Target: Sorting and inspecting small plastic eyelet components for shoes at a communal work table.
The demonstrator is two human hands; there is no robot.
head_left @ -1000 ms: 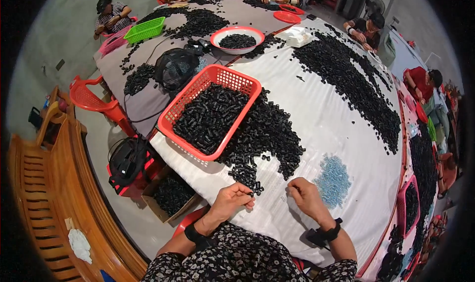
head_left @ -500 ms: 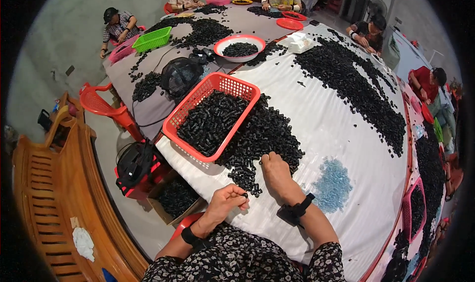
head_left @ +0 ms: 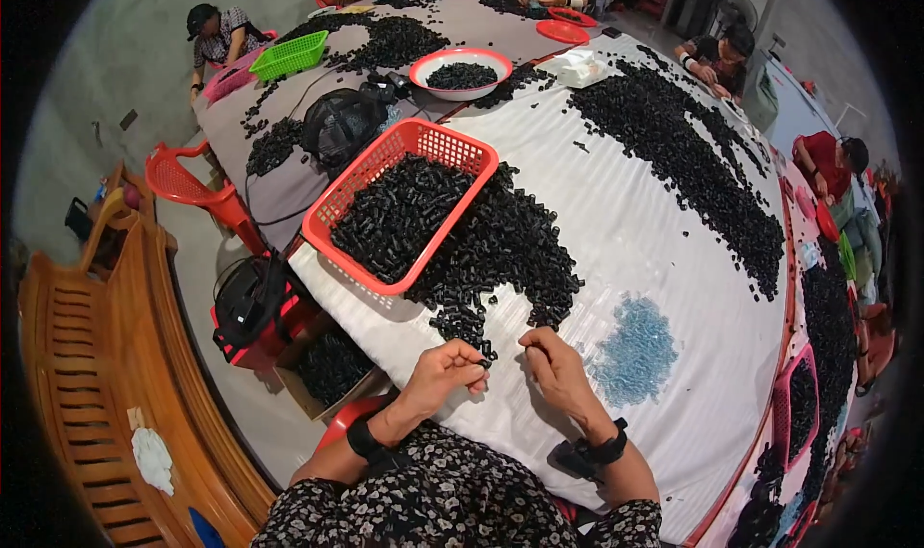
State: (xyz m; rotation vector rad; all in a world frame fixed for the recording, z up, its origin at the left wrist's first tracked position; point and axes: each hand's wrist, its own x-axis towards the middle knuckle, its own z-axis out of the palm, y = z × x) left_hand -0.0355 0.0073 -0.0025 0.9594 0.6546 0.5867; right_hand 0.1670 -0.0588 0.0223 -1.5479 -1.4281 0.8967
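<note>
My left hand (head_left: 445, 375) pinches a small black tubular piece (head_left: 485, 362) between thumb and fingertips, just in front of the loose black pile. A short gap to its right, my right hand (head_left: 556, 367) has thumb and forefinger closed together; whatever sits between them is too small to make out. Beyond both hands spreads a heap of black pieces (head_left: 510, 250) on the white cloth (head_left: 616, 250). A red plastic basket (head_left: 393, 286) full of the same pieces stands at the heap's left. Small translucent blue pieces (head_left: 635, 351) lie in a patch to the right of my right hand.
A white basin with a red rim (head_left: 460, 82), a black mesh cap (head_left: 342, 125) and a green basket (head_left: 289, 55) stand farther off. More black pieces (head_left: 688, 163) stretch along the right. Several people sit round the table. A cardboard box (head_left: 332, 365) is below the left edge.
My right hand has drawn back from the black heap toward my body, near the left hand. My left hand still pinches its piece. The whole view has shifted slightly.
</note>
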